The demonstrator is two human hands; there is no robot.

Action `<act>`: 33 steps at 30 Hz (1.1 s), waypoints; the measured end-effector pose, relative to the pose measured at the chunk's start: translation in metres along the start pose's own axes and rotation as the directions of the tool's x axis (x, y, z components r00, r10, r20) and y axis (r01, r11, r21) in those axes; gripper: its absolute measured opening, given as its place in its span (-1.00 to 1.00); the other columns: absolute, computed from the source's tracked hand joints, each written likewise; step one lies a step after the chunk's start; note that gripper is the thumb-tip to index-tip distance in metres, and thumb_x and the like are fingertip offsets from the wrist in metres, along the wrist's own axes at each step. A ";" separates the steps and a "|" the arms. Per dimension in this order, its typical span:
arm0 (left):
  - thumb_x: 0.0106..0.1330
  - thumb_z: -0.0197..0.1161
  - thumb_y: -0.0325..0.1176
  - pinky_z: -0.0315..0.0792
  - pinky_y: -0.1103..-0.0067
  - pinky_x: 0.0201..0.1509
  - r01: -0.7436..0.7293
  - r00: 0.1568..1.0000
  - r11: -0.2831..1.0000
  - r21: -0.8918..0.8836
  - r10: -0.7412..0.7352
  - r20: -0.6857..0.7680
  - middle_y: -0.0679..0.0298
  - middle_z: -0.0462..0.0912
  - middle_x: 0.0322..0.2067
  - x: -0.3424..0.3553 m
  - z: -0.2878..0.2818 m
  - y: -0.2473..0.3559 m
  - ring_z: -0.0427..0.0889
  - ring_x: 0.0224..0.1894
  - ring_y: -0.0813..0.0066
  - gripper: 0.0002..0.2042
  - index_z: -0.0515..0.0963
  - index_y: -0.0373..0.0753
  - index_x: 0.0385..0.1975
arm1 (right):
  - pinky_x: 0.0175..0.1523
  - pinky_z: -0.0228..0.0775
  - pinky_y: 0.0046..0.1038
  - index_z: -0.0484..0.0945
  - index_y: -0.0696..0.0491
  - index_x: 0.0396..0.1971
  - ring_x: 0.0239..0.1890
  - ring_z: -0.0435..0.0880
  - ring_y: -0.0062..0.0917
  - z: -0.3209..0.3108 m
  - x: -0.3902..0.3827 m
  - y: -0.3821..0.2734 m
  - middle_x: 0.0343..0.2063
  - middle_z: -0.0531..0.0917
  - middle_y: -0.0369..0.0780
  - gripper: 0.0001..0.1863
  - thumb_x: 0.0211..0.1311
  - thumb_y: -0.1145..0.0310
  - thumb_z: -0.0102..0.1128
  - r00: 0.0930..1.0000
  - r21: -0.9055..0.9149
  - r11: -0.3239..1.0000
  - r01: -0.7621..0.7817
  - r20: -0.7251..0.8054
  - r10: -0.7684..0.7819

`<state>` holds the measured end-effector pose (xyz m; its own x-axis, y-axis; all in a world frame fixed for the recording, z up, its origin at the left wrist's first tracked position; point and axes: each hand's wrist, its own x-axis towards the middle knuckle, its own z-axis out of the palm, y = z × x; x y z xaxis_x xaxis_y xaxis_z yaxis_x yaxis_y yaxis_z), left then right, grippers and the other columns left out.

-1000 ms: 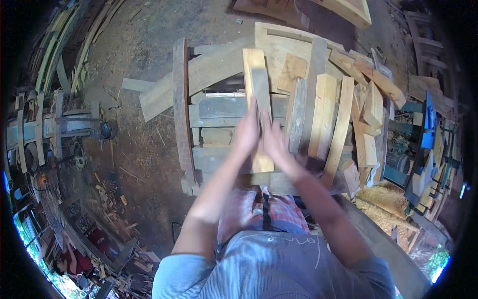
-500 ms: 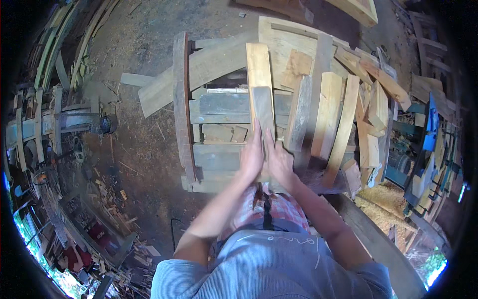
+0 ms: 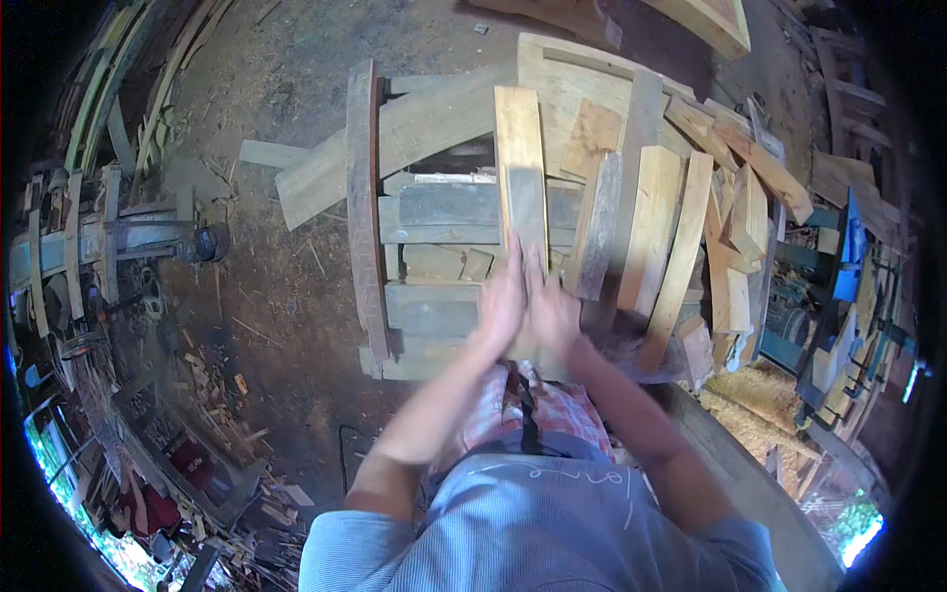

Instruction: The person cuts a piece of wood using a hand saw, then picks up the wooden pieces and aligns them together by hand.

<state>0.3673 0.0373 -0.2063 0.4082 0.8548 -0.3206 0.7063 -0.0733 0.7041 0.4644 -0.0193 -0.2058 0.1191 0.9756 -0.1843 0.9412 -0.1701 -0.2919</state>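
A long pale wooden board [image 3: 518, 123] lies lengthwise in front of me, across the slats of a low wooden bench [image 3: 444, 212]. On top of it rests a narrow, flat-topped grey block [image 3: 528, 202], blurred at its near part. My left hand [image 3: 503, 308] grips the block's near end from the left, index finger stretched forward along it. From the other side my right hand [image 3: 554, 314] closes on the same end, its index finger also pointing ahead. The hands nearly touch, and they hide the near end of both pieces. What the block's underside is like cannot be seen.
Several offcuts and boards [image 3: 649, 227] lie on the bench to the right of my hands. A dark upright-edged plank [image 3: 362, 207] borders the bench's left side. Sawdust [image 3: 760, 395] heaps at the lower right; scrap wood [image 3: 212, 395] litters the floor at left.
The grey block has slid slightly forward along the board, with both hands still on it. The view has shifted a little.
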 end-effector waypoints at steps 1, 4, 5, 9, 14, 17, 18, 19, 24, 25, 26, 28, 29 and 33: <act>0.24 -0.17 -0.52 0.41 0.22 -0.35 -0.064 0.995 0.998 -0.003 0.064 -0.082 -0.22 0.50 -0.41 0.015 -0.010 0.000 0.54 -0.42 -0.06 -0.37 -0.20 -0.25 0.32 | -0.47 0.45 -0.21 -0.10 -0.01 0.33 -0.58 0.56 -0.21 -0.001 0.029 0.003 -0.46 0.47 0.02 -0.05 -0.14 0.39 0.16 0.999 -0.073 0.997 0.033 -0.034 -0.035; 0.23 -0.16 -0.52 0.39 0.22 -0.38 -0.146 0.972 0.988 -0.041 0.135 -0.194 -0.16 0.49 -0.48 0.098 -0.042 0.006 0.51 -0.47 -0.05 -0.37 -0.16 -0.16 0.33 | -0.41 0.44 -0.19 -0.10 -0.03 0.32 -0.48 0.56 -0.17 -0.026 0.109 0.006 -0.45 0.49 -0.02 -0.02 -0.16 0.36 0.23 1.000 0.012 1.000 -0.003 0.022 0.002; 0.23 -0.16 -0.52 0.39 0.22 -0.38 -0.148 0.970 0.988 -0.038 0.138 -0.201 -0.16 0.49 -0.48 0.098 -0.038 0.001 0.51 -0.47 -0.05 -0.37 -0.16 -0.16 0.33 | -0.41 0.44 -0.18 -0.10 -0.04 0.33 -0.46 0.57 -0.16 -0.036 0.123 0.003 -0.43 0.49 -0.01 -0.02 -0.16 0.36 0.24 1.000 0.034 0.999 -0.009 0.029 0.008; 0.20 -0.21 -0.55 0.41 0.21 -0.32 -0.074 0.993 0.989 -0.129 0.061 -0.103 -0.20 0.49 -0.46 0.028 0.003 -0.015 0.53 -0.44 -0.09 -0.35 -0.15 -0.09 0.34 | -0.35 0.45 -0.12 -0.15 0.02 0.33 -0.41 0.58 -0.09 -0.001 0.035 0.004 -0.34 0.47 0.09 -0.06 -0.07 0.38 0.15 0.983 -0.016 0.999 -0.049 0.177 0.051; 0.29 -0.13 -0.47 0.40 0.22 -0.35 -0.012 0.995 0.999 -0.038 0.008 -0.103 -0.20 0.53 -0.38 0.014 -0.010 0.009 0.53 -0.42 -0.11 -0.41 -0.11 -0.15 0.33 | -0.32 0.44 -0.13 -0.08 -0.01 0.33 -0.41 0.58 -0.10 -0.021 0.023 -0.007 -0.35 0.46 0.14 -0.13 -0.06 0.45 0.08 0.998 0.093 0.994 -0.055 -0.018 0.057; 0.29 -0.15 -0.47 0.39 0.22 -0.37 -0.023 0.991 0.995 -0.098 0.010 -0.135 -0.17 0.52 -0.42 0.081 -0.030 0.008 0.52 -0.44 -0.09 -0.44 -0.07 -0.17 0.32 | -0.30 0.43 -0.11 -0.08 -0.03 0.33 -0.38 0.57 -0.08 -0.029 0.092 0.004 -0.32 0.45 0.14 -0.12 -0.07 0.44 0.10 0.994 0.059 0.997 -0.049 0.097 0.043; 0.29 -0.15 -0.47 0.39 0.23 -0.37 0.015 0.995 0.990 -0.141 -0.029 -0.099 -0.16 0.52 -0.44 0.087 -0.033 0.008 0.51 -0.46 -0.08 -0.45 -0.05 -0.18 0.31 | -0.29 0.42 -0.10 -0.09 -0.04 0.33 -0.36 0.57 -0.06 -0.031 0.097 0.004 -0.30 0.45 0.13 -0.11 -0.07 0.43 0.10 0.997 0.062 0.998 -0.032 0.074 0.027; 0.29 -0.12 -0.46 0.40 0.23 -0.36 -0.057 0.990 0.981 -0.184 0.031 -0.139 -0.17 0.52 -0.45 0.070 -0.025 0.011 0.53 -0.43 -0.08 -0.45 -0.04 -0.20 0.31 | -0.29 0.42 -0.10 -0.09 -0.04 0.33 -0.36 0.57 -0.06 -0.022 0.086 0.011 -0.30 0.45 0.13 -0.11 -0.07 0.43 0.10 0.997 0.059 0.998 -0.034 0.065 0.030; 0.25 -0.09 -0.49 0.42 0.21 -0.35 -0.036 0.993 0.999 0.020 0.038 -0.111 -0.24 0.53 -0.41 -0.006 0.015 0.000 0.56 -0.42 -0.10 -0.38 -0.12 -0.27 0.32 | -0.28 0.42 -0.08 -0.08 -0.06 0.32 -0.32 0.54 -0.01 0.008 -0.003 0.010 -0.29 0.46 0.06 -0.13 -0.05 0.42 0.09 0.991 -0.011 0.999 0.031 -0.128 -0.032; 0.25 -0.12 -0.47 0.42 0.18 -0.34 -0.008 0.996 1.000 -0.014 0.007 -0.089 -0.20 0.52 -0.40 0.006 0.000 0.007 0.55 -0.42 -0.07 -0.38 -0.16 -0.22 0.33 | -0.27 0.42 -0.09 -0.09 -0.07 0.32 -0.33 0.54 -0.02 0.000 0.011 0.005 -0.29 0.46 0.06 -0.12 -0.06 0.42 0.10 0.999 0.036 0.999 -0.032 0.019 0.031; 0.26 -0.16 -0.46 0.41 0.15 -0.32 0.015 0.997 0.998 -0.054 -0.019 -0.073 -0.16 0.52 -0.39 0.030 -0.014 0.011 0.55 -0.41 -0.04 -0.37 -0.20 -0.16 0.33 | -0.27 0.42 -0.10 -0.09 -0.08 0.32 -0.33 0.55 -0.02 -0.017 0.041 0.004 -0.30 0.46 0.07 -0.12 -0.06 0.42 0.11 0.983 0.066 0.993 -0.097 0.163 0.085; 0.23 -0.16 -0.51 0.40 0.19 -0.37 -0.105 0.974 0.994 0.008 0.104 -0.199 -0.10 0.51 -0.49 0.086 -0.036 0.010 0.53 -0.46 -0.01 -0.41 -0.08 -0.20 0.31 | -0.28 0.42 -0.12 -0.11 -0.08 0.33 -0.37 0.55 -0.05 -0.034 0.097 0.004 -0.32 0.46 0.06 -0.08 -0.10 0.43 0.15 0.996 0.123 0.991 -0.044 0.081 0.034; 0.23 -0.16 -0.51 0.40 0.19 -0.37 -0.108 0.974 0.994 0.007 0.108 -0.199 -0.10 0.51 -0.49 0.090 -0.035 0.010 0.53 -0.46 -0.01 -0.41 -0.08 -0.20 0.31 | -0.28 0.42 -0.12 -0.11 -0.08 0.33 -0.37 0.55 -0.05 -0.031 0.100 0.007 -0.32 0.46 0.06 -0.08 -0.10 0.43 0.15 0.996 0.121 0.992 -0.046 0.079 0.036; 0.15 -0.17 -0.57 0.42 0.23 -0.35 -0.085 0.990 0.992 -0.095 0.074 -0.118 -0.17 0.51 -0.50 0.056 -0.012 -0.003 0.55 -0.43 -0.07 -0.37 -0.04 -0.22 0.31 | -0.31 0.42 -0.12 -0.12 -0.08 0.33 -0.39 0.56 -0.08 -0.003 0.060 0.013 -0.32 0.45 0.06 -0.07 -0.08 0.43 0.16 0.993 0.065 0.996 -0.063 0.104 0.056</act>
<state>0.3808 0.0915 -0.2188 0.3884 0.9015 -0.1907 0.6110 -0.0971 0.7857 0.4843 0.0374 -0.2181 0.1384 0.9448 -0.2970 0.9091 -0.2402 -0.3404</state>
